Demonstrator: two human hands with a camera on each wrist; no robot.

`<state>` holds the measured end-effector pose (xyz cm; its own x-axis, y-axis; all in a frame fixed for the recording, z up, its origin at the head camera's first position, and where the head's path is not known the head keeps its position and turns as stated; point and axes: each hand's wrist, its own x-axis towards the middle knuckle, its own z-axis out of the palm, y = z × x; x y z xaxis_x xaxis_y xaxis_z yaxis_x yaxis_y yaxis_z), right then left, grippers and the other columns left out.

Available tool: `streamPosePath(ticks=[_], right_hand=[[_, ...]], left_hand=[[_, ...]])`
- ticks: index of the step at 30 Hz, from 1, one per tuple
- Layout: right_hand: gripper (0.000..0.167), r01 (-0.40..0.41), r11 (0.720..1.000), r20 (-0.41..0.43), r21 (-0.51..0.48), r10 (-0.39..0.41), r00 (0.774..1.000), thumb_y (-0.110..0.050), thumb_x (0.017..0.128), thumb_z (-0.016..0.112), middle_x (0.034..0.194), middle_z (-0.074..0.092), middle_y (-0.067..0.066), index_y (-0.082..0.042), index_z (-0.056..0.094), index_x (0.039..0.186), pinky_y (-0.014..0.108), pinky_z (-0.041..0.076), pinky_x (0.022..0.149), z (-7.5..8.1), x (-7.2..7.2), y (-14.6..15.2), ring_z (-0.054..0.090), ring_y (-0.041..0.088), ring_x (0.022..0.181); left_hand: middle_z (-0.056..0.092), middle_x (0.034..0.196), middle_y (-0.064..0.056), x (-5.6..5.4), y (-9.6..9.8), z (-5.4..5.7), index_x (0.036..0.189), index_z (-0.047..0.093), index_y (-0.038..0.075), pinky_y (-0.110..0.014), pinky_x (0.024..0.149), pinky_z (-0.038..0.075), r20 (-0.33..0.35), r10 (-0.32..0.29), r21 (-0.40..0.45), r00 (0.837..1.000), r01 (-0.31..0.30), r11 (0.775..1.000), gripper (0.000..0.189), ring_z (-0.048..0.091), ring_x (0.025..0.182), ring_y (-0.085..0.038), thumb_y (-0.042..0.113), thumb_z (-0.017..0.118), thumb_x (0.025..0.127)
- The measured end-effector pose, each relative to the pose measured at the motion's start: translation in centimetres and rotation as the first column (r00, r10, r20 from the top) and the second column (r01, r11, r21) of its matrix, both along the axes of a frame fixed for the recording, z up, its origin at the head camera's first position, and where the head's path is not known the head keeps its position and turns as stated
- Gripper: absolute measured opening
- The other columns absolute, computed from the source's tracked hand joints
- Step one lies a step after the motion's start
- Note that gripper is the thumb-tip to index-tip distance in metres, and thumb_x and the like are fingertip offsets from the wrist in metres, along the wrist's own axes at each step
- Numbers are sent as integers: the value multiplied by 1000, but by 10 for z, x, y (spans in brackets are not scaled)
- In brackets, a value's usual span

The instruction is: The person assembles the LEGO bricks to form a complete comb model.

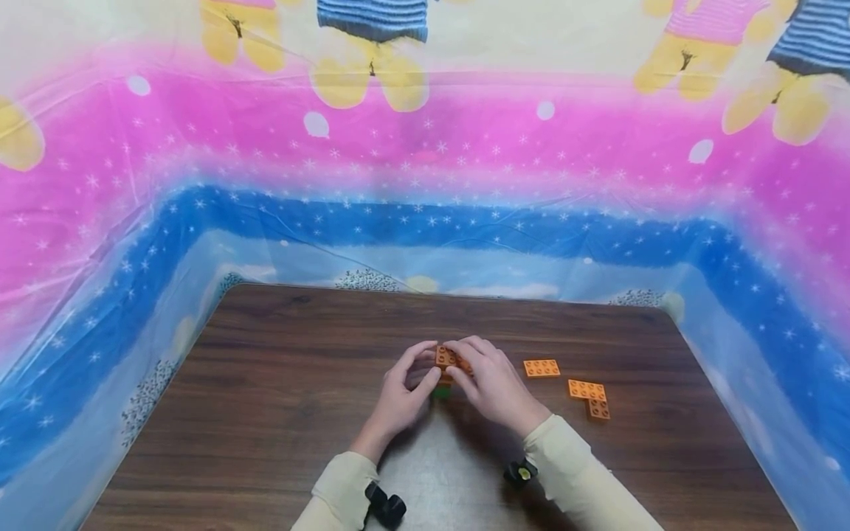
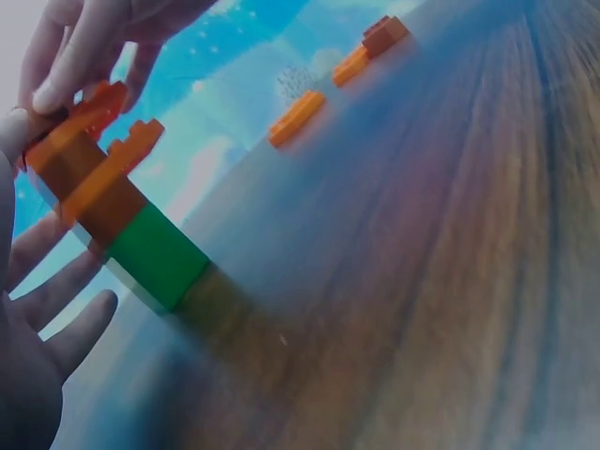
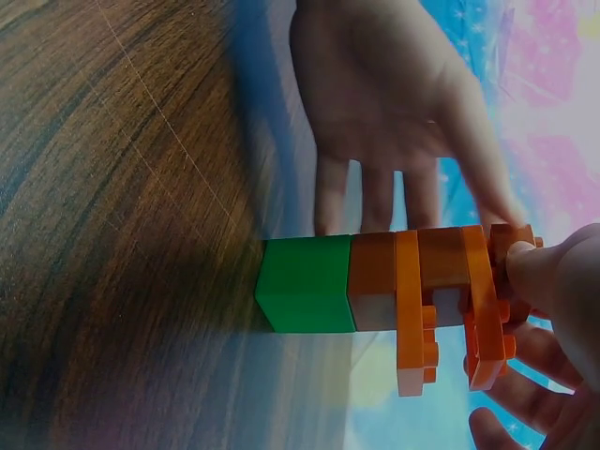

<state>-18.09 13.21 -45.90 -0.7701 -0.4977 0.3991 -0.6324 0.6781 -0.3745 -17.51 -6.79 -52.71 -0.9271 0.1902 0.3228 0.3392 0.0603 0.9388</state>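
Plastic brick stack (image 3: pixel 375 255) stands upright mid-table (image 1: pixel 265 398), green brick (image 3: pixel 307 284) lowest; I judge it light, stiff, slick, its rightward overhanging plates (image 3: pixel 410 361) easily levered off, best held low. My right hand (image 1: pixel 494 377) pinches the top brick (image 1: pixel 446 356), fingertips close together; my left hand (image 1: pixel 396 396) is loosely spread alongside, thumb tip at that brick. Loose orange plates (image 1: pixel 541 368) lie right; table edges well apart, most open room left and near
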Motion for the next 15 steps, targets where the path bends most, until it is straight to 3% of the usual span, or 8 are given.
streamPosePath(ticks=[7, 15], right_hand=[[38, -14, 1000, 7, -5, 14, 1000, -21, 101, 74, 122, 69, 2, -11, 67, 136, 44, 57, 89, 0, 0, 1, 66, 20, 111], [37, -7, 997, 77, -78, 13, 997, -23, 104, 69, 121, 70, 2, -10, 64, 138, 39, 58, 87, 2, 2, 3, 65, 17, 110]], left_hand=[[65, 133, -11, -2, 4, 7, 142, 62, 17, -54, 104, 52, -25, 2, 34, 1000, -1, 999, 35, 62, 128, -32, 14, 63, 107], [65, 131, -20, -2, 9, 8, 141, 61, 10, -61, 104, 49, -8, 25, 42, 1000, -24, 999, 35, 62, 126, -41, 7, 61, 106]])
